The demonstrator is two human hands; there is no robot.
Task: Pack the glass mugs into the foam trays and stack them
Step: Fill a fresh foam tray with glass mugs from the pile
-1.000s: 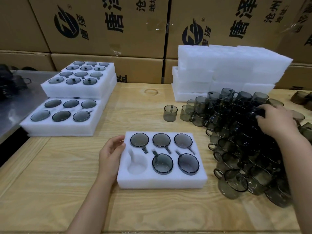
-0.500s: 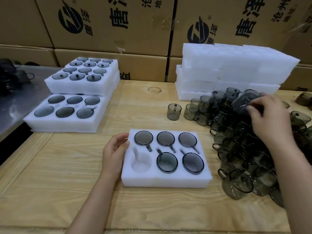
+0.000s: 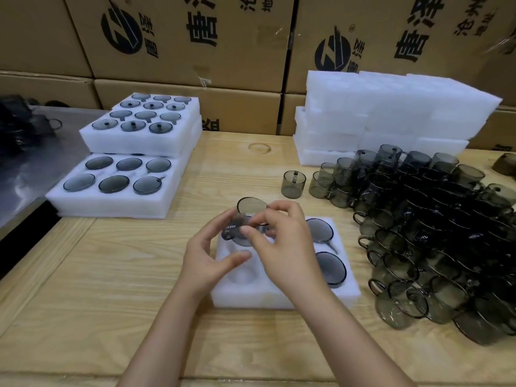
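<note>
My left hand (image 3: 208,258) curls its fingers round the left side of a glass mug (image 3: 250,209), with the thumb sticking out loose underneath. My right hand (image 3: 284,247) pinches the same mug between thumb and forefinger. The mug is tilted, just above the far-left part of the near foam tray (image 3: 251,298).

Left of that tray are the stacked trays (image 3: 120,202), with six round glass tops showing in the lower one and nine in the top one. In the near tray itself I count two mugs along its right side (my hands hide the rest). Beyond it stands one lone mug (image 3: 293,184). To its right the heap of loose mugs (image 3: 432,247), too many to count, comes near the tray's right edge. A wide stretch of wooden table (image 3: 111,289) lies to the tray's left and in front of it.
</note>
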